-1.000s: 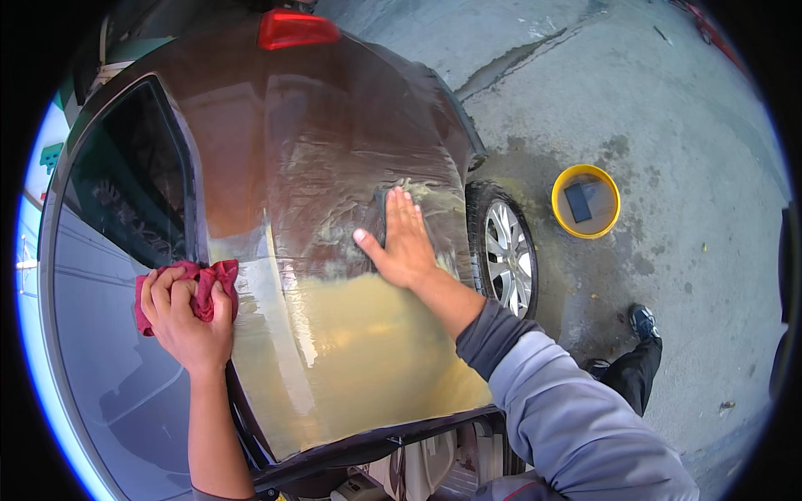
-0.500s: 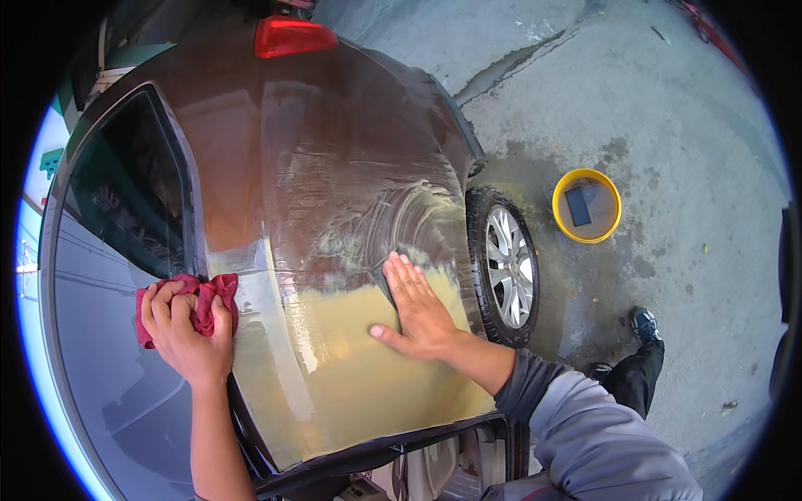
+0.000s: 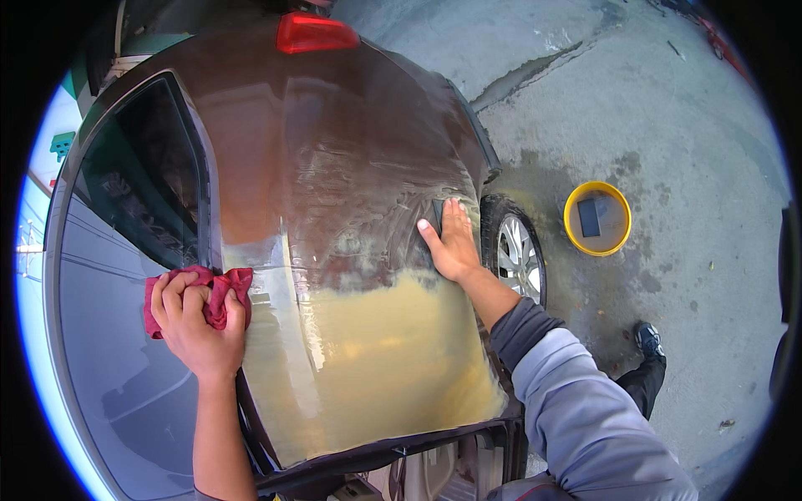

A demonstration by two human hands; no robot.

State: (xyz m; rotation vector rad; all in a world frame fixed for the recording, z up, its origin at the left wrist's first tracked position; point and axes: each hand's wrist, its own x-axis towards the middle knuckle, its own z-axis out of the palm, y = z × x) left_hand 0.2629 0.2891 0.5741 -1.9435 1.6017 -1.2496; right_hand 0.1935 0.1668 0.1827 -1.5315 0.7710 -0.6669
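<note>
My left hand (image 3: 200,330) is closed around a crumpled dark red cloth (image 3: 225,292), resting at the lower edge of the car's side window. My right hand (image 3: 458,246) lies flat over a dark sheet of sandpaper (image 3: 437,210), pressing it to the car's body panel near the wheel arch. Its fingers are together and the thumb points out to the left; most of the sheet is hidden beneath. Wet, pale smears streak the brown panel (image 3: 359,125) there. Below them spreads a smooth yellowish coated area (image 3: 393,359) with a glossy wet strip on its left.
On the concrete floor to the right stands a yellow-rimmed bucket (image 3: 567,219) of cloudy water with a dark rectangular block (image 3: 589,217) in it. The car wheel (image 3: 518,250) is beside the panel. A red tail light (image 3: 317,35) is at the far end. My shoe (image 3: 648,341) shows at right.
My right hand has slid with the sandpaper up and right, off the yellowish area's edge toward the wheel arch. My left hand keeps its hold on the cloth. The view has shifted slightly.
</note>
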